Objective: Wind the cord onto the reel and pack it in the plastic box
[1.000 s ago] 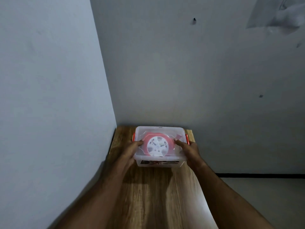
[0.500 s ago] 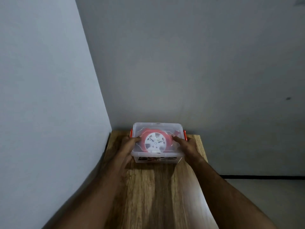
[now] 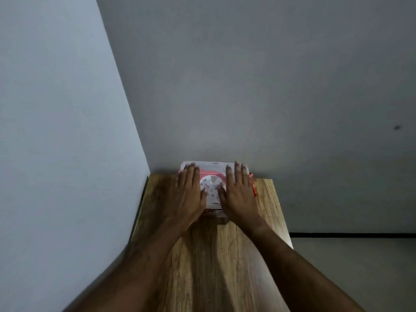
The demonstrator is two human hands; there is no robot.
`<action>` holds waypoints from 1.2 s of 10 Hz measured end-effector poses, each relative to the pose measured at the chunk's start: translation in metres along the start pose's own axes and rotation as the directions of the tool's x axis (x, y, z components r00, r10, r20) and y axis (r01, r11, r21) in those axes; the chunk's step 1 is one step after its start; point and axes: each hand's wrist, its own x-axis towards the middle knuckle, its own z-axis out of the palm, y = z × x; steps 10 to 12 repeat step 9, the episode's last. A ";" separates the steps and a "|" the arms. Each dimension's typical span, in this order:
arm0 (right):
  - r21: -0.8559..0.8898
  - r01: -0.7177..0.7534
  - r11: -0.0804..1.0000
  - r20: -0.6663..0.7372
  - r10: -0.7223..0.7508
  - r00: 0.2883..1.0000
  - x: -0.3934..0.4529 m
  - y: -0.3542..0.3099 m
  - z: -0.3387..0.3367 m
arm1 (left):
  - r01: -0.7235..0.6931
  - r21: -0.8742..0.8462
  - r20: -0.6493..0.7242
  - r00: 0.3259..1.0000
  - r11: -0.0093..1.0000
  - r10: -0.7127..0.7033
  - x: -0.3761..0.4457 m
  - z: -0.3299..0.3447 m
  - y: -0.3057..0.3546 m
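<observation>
Both hands (image 3: 215, 194) moved from the box's (image 3: 213, 164) sides onto its lid.

— How are your hands placed?
— Your left hand (image 3: 188, 194) lies flat, palm down, fingers straight and pointing away from you.
— And the other?
— Your right hand (image 3: 240, 194) mirrors it just beside, both forearms stretched forward.
</observation>
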 end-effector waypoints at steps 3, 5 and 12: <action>-0.066 0.015 0.998 0.219 0.000 0.976 -0.002 0.004 0.024 | -0.085 0.151 0.277 0.960 0.985 0.040 0.003 0.017 0.001; -0.081 0.028 0.996 0.220 -0.009 0.975 0.005 0.007 0.032 | -0.094 0.201 0.280 0.959 0.975 0.034 0.007 0.022 0.003; -0.089 0.064 0.994 0.174 -0.048 0.984 -0.006 0.000 0.000 | -0.008 0.186 0.190 0.981 0.983 -0.028 0.004 0.000 0.017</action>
